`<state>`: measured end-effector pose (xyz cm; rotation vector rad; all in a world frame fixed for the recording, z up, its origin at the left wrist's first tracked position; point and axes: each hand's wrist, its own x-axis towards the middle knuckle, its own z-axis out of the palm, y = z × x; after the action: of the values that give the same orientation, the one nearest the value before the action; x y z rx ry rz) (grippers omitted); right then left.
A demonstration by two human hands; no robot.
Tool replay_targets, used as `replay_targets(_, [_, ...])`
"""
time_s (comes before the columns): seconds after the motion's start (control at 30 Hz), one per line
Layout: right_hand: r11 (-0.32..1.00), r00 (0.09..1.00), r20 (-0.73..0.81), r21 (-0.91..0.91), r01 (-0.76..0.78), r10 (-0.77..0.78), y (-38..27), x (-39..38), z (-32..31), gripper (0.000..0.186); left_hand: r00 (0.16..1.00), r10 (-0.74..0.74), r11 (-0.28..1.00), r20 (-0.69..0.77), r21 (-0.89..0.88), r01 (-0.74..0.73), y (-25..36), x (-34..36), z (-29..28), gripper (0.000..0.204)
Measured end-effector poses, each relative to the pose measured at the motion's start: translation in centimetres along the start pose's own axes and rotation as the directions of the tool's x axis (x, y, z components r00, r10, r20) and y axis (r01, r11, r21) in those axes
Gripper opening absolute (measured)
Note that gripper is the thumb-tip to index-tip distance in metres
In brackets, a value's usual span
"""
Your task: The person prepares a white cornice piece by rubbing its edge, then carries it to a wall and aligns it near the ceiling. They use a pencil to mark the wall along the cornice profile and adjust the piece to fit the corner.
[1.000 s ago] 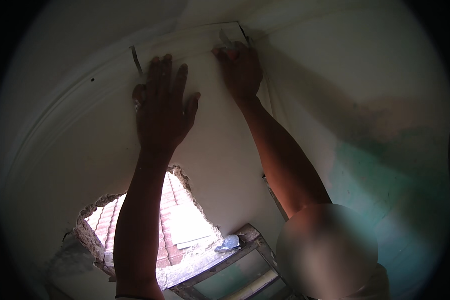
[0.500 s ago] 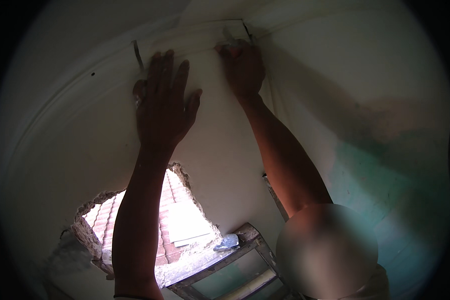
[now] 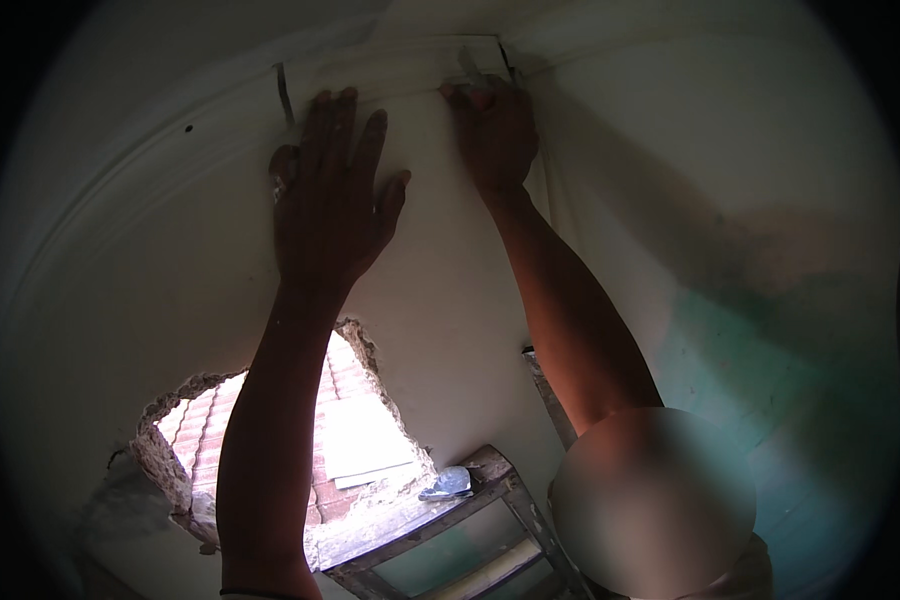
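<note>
A pale cornice strip (image 3: 395, 70) runs along the top of the wall, with a dark gap at its left end and another dark slit at the corner. My left hand (image 3: 330, 200) lies against the wall and the strip's lower edge, its fingers stretched and the thumb apart. Whitish smears show by its little finger. Near the strip's right end is my right hand (image 3: 495, 135), its fingers bent closed. A pale, flat, blade-like piece (image 3: 469, 66) sticks up from those fingers, with something reddish below it; its kind is hard to make out.
Below my left hand, a rough-edged hole (image 3: 380, 400) in the wall opens onto reddish roof tiles (image 3: 202, 425). A worn ladder-like frame (image 3: 495, 475) stands beneath, with a bluish crumpled thing (image 3: 448, 484) by its top. The right wall (image 3: 720, 340) has green patches.
The view has shifted slightly, so the hole and the frame sit a little further left. Both hands stay at the strip, nearly in the same pose.
</note>
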<state>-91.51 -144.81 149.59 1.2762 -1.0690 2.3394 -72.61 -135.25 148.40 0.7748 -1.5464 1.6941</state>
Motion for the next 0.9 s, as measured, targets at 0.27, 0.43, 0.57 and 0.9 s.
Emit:
replay_targets(0.27, [0.999,0.999,-0.041,-0.028,0.034,-0.035,0.35,0.02,0.34,0.052,1.000,-0.002,0.999,0.000,-0.034,0.002,0.03,0.05,0.03,0.060])
replay_targets(0.43, [1.000,0.999,-0.034,-0.018,0.020,-0.020,0.39,0.00,0.25,0.050,1.000,-0.002,1.000,0.003,-0.030,0.002,0.08,0.01,0.15,0.060])
replay_targets(0.57, [0.999,0.997,-0.063,-0.014,0.045,-0.046,0.19,-0.07,0.28,0.049,1.000,-0.003,1.000,0.001,-0.024,0.003,0.05,0.03,0.12,0.059])
replay_targets(0.9, [0.999,0.999,-0.036,0.030,0.013,-0.012,0.01,-0.12,-0.07,0.047,1.000,0.000,1.000,0.013,-0.013,0.000,-0.04,-0.02,0.29,0.060])
